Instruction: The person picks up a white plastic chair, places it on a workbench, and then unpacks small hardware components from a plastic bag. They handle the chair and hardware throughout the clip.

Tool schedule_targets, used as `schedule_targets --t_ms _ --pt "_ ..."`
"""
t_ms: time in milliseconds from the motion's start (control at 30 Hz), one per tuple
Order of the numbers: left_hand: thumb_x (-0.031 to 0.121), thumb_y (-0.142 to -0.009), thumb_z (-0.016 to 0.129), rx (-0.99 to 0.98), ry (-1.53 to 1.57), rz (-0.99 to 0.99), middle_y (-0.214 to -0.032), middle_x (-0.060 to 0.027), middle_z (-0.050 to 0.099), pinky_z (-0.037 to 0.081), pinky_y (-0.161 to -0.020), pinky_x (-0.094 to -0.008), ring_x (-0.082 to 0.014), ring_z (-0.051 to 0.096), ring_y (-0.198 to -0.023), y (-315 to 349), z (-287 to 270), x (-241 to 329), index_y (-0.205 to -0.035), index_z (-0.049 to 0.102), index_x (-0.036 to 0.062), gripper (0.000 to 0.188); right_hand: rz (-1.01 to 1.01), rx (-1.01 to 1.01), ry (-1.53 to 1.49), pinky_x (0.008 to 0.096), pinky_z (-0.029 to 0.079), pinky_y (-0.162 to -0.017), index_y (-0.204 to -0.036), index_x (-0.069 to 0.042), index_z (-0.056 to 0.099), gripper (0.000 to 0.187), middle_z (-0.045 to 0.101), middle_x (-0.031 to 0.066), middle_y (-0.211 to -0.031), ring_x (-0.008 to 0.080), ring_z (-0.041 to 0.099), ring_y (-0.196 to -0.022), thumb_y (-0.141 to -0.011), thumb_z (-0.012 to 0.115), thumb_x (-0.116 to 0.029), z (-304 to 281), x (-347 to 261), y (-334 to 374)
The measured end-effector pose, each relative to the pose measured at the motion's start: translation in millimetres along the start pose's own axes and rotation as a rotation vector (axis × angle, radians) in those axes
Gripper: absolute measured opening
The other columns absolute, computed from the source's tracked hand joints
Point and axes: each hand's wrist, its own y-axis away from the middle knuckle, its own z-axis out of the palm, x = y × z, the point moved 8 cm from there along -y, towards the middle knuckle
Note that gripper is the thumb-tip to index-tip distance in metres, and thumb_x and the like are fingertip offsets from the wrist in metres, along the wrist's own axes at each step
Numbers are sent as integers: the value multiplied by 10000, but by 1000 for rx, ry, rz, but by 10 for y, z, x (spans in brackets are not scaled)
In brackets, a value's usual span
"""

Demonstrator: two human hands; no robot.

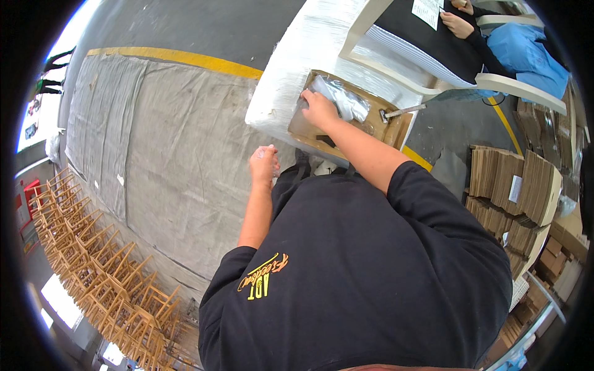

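My right hand (320, 110) reaches over a shallow open cardboard box (298, 125), its fingers bent down beside a clear plastic bag (350, 104). What those fingertips pinch, if anything, is hidden. Across the box's right side rests a hammer (399, 113), its pale handle sticking out over the rim. A dark object (326, 141) lies at the box's near edge. Left of the box, over the floor covering, my left hand (264, 164) is closed, with a bit of something clear or whitish at its fingers that is too small to name.
The box sits on a white film-wrapped stack (272, 102). A pale curved frame (383, 69) stands beside it. Another person's hand (456, 25) holds a paper sheet (427, 11) at upper right. Wooden chair frames (105, 272) are piled lower left; flattened cardboard (510, 179) is stacked right.
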Motion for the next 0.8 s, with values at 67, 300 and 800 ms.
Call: schedule_targets --t_ms 67,300,800 --pt "200 -949 637 -10 -38 2 -585 -3 492 344 -386 -279 -106 455 -437 -2 24 -8 -868 600 41 183 14 -21 7 459 510 -867 -1134 -118 607 344 647 136 -1080 353 629 -1043 -823 726 -207 38 26 -29" --pt "352 -904 698 157 -716 499 -784 -133 680 521 -604 -394 -268 663 -654 -134 248 476 -974 638 26 338 84 -16 -72 479 518 -853 -1060 -83 640 265 651 153 -1093 373 641 -1005 -840 715 -209 22 199 44" --pt "260 -822 682 -48 -1177 846 -956 -201 708 534 -809 -490 -423 677 -897 -617 1090 839 -1065 682 61 314 344 263 -563 386 508 -711 -985 -20 671 212 680 121 -819 248 658 -784 -892 690 -209 -564 1080 1716"
